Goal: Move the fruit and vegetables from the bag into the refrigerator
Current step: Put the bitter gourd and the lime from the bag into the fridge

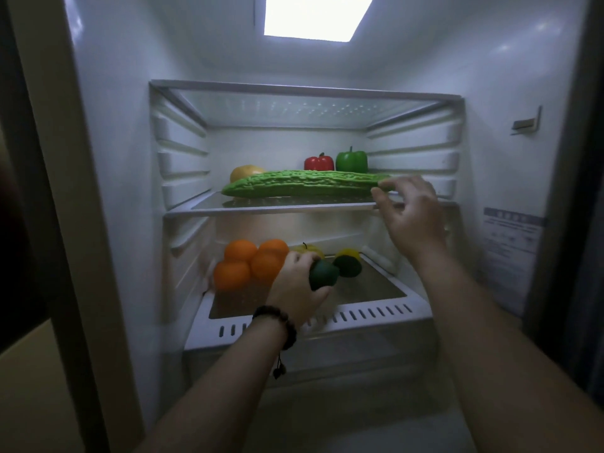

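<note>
The refrigerator stands open in front of me. A long bitter gourd (pixel 300 184) lies across the middle glass shelf (pixel 271 209). My right hand (pixel 411 214) pinches its right tip with thumb and forefinger. Behind the gourd stand a red pepper (pixel 319 162), a green pepper (pixel 351 161) and a yellow fruit (pixel 243 172). My left hand (pixel 295 287) holds a dark green round fruit (pixel 324 274) just over the lower shelf (pixel 366 313). Several oranges (pixel 251 264), a second dark green fruit (pixel 349 266), a yellow apple (pixel 309 248) and a yellow item (pixel 348 253) sit on that shelf.
The top glass shelf (pixel 307 93) is bare, under a bright ceiling lamp (pixel 315 18). Ribbed side walls flank the shelves. A label (pixel 513 237) sticks to the right inner wall. A clear drawer (pixel 313 358) lies below the lower shelf. The bag is not in view.
</note>
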Motion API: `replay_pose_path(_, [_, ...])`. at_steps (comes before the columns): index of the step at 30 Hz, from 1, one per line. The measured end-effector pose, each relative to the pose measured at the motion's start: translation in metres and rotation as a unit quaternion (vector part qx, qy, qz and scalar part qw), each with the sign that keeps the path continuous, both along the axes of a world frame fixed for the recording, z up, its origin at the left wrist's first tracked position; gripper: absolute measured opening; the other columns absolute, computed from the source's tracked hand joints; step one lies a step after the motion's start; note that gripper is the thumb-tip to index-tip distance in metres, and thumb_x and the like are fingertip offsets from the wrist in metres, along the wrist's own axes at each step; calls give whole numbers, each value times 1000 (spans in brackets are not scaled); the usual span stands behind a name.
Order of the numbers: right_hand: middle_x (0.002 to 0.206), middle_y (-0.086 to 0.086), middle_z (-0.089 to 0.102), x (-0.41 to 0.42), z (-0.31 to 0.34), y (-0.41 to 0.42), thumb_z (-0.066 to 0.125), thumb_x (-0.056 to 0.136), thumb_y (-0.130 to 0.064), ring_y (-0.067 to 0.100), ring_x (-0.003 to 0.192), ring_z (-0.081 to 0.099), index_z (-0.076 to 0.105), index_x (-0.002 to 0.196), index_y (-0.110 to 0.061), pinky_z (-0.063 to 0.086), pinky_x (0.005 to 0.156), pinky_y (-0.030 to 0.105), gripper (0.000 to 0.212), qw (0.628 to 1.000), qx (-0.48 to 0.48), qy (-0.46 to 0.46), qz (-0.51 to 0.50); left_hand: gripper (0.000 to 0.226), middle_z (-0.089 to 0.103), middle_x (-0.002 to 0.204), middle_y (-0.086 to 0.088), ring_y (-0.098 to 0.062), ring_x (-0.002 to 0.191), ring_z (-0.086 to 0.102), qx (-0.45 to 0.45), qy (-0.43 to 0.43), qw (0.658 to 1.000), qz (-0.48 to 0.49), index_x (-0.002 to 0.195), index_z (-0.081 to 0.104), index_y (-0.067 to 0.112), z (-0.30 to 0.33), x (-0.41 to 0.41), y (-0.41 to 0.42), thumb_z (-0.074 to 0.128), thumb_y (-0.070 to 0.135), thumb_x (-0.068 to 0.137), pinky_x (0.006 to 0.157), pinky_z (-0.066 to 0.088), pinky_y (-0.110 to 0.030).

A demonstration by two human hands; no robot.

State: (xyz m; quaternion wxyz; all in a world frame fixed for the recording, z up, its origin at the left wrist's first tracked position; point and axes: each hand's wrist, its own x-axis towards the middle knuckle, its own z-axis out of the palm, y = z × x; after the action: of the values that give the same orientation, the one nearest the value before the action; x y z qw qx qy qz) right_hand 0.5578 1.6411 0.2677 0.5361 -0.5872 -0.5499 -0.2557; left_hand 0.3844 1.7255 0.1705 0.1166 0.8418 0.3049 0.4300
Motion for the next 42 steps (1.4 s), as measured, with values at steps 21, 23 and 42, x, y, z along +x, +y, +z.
replay_pose_path(21, [79, 0, 60, 22, -14, 16, 49, 87, -53, 18, 81, 53, 68, 80, -17, 35, 79, 27, 41, 996, 41, -82, 19, 23, 57, 120, -14, -28, 107, 56, -21, 314, 949, 25, 109, 53, 14, 25, 110, 76, 44, 31, 97, 94, 43, -34])
replay_pose_path(23, [78, 0, 59, 23, -14, 15, 49, 87, -53, 18, 81, 53, 68, 80, -18, 34, 79, 26, 40, 995, 41, -86, 16, 30, 53, 127, -15, -28, 114, 53, -20, 341, 940, 15, 126, 47, 10, 26, 115, 77, 42, 24, 99, 100, 40, -34])
replay_pose_path(42, [86, 0, 62, 14, -11, 4, 44, 89, -56, 18, 86, 53, 67, 88, -18, 41, 78, 35, 45, 998, -6, -69, 3, 55, 43, 142, 1, -17, 133, 35, 154, 145, 970, 118, 138, 38, 22, 2, 40, -10, 47, 47, 91, 113, 24, -38])
